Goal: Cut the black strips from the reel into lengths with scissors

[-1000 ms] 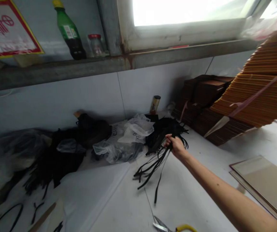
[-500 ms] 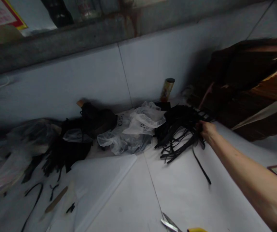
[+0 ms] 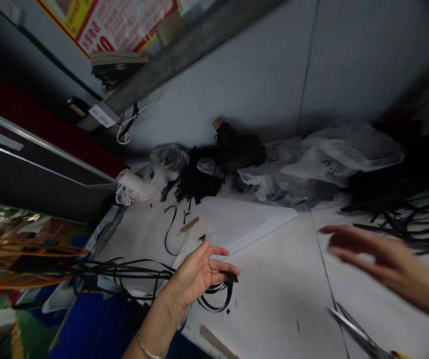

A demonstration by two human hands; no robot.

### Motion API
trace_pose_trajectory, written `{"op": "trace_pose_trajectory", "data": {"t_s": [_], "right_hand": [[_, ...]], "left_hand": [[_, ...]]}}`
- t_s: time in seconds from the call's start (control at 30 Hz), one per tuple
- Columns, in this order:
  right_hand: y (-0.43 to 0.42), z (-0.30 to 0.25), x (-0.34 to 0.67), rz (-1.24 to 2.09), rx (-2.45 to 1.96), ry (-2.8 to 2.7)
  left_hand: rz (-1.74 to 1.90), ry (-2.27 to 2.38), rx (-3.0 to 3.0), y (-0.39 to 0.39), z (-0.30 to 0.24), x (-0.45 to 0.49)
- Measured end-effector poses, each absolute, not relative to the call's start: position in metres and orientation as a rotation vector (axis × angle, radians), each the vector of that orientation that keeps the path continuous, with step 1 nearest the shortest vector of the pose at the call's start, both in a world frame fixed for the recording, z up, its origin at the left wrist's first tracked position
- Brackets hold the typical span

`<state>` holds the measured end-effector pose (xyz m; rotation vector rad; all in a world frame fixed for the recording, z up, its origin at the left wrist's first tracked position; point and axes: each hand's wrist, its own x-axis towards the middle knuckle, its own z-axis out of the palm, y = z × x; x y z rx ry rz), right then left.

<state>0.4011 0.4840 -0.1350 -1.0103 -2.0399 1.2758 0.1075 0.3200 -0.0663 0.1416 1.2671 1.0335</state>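
My left hand [image 3: 198, 272] is low in the middle, fingers loosely curled around a bunch of thin black straps [image 3: 217, 299]. The straps trail left over the table edge and loop out beyond my fingertips. My right hand [image 3: 382, 262] hovers at the right above the white table [image 3: 274, 289], blurred, with its fingers stretched out and nothing in it. A pile of loose black straps [image 3: 416, 224] lies just beyond it, apart from the hand.
Scissors [image 3: 359, 334] lie at the lower right. Clear plastic bags [image 3: 311, 169] and dark bundles [image 3: 232, 149] line the wall. A white sheet [image 3: 244, 224] lies mid-table. A red and yellow poster [image 3: 117, 20] hangs above a ledge. A dark cabinet [image 3: 31, 164] stands at the left.
My right hand has let go of the black straps, which now lie on the pile, and has drawn back open. The view has swung left, bringing my left hand with its straps into sight.
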Motion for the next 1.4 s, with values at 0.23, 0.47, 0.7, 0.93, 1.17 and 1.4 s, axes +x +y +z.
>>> {"op": "trace_pose_trajectory", "data": {"t_s": [0.23, 0.47, 0.7, 0.93, 1.17, 1.4], "right_hand": [[0.35, -0.1, 0.285, 1.414, -0.575, -2.318], [0.287, -0.067, 0.24, 0.876, -0.624, -2.443], [0.225, -0.023, 0.211, 0.691, -0.677, -2.496], [0.185, 0.009, 0.198, 0.679, -0.769, -2.546], [0.174, 0.056, 0.204, 0.44, -0.773, -2.525], [0.171, 0.12, 0.265, 0.286, -0.924, -2.222]], "left_hand": [[1.046, 1.092, 0.12, 0.289, -0.058, 0.092], [1.017, 0.958, 0.123, 0.238, -0.039, 0.052], [0.961, 0.849, 0.222, 0.195, -0.008, 0.022], [0.919, 0.784, 0.323, 0.161, 0.005, 0.014], [0.999, 0.812, 0.591, 0.131, 0.048, -0.003], [1.223, 1.088, 1.238, 0.11, 0.08, -0.013]]}}
